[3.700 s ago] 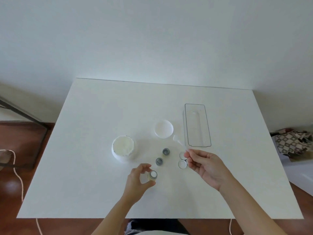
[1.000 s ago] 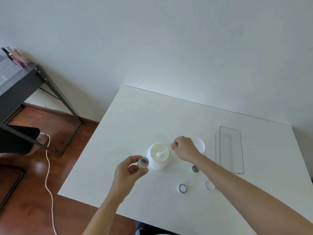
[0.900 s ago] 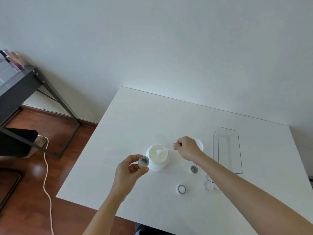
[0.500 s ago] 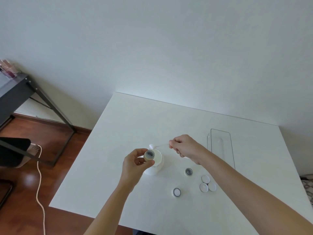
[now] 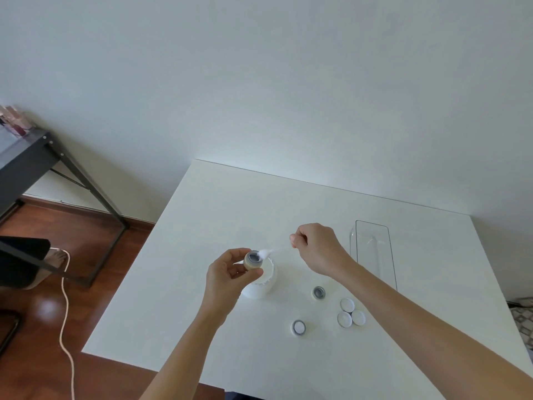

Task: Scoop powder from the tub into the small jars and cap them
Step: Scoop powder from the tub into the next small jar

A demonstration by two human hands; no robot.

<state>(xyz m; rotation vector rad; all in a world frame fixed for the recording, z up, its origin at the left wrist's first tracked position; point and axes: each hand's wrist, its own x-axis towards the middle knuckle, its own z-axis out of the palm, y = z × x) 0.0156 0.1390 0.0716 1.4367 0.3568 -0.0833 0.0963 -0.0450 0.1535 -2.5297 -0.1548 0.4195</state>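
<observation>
Gripping a jar [image 5: 253,260] above the tub [image 5: 264,281], the left hand [image 5: 230,277] met the powder-laden scoop [image 5: 266,252] pinched by the right hand [image 5: 317,248].

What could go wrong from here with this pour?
1. The loaded scoop sits at the rim of the narrow jar in the left hand; powder may spill, though the tub below would likely catch it.
2. The right hand pinches only the handle's end, so wobble is likely.
</observation>
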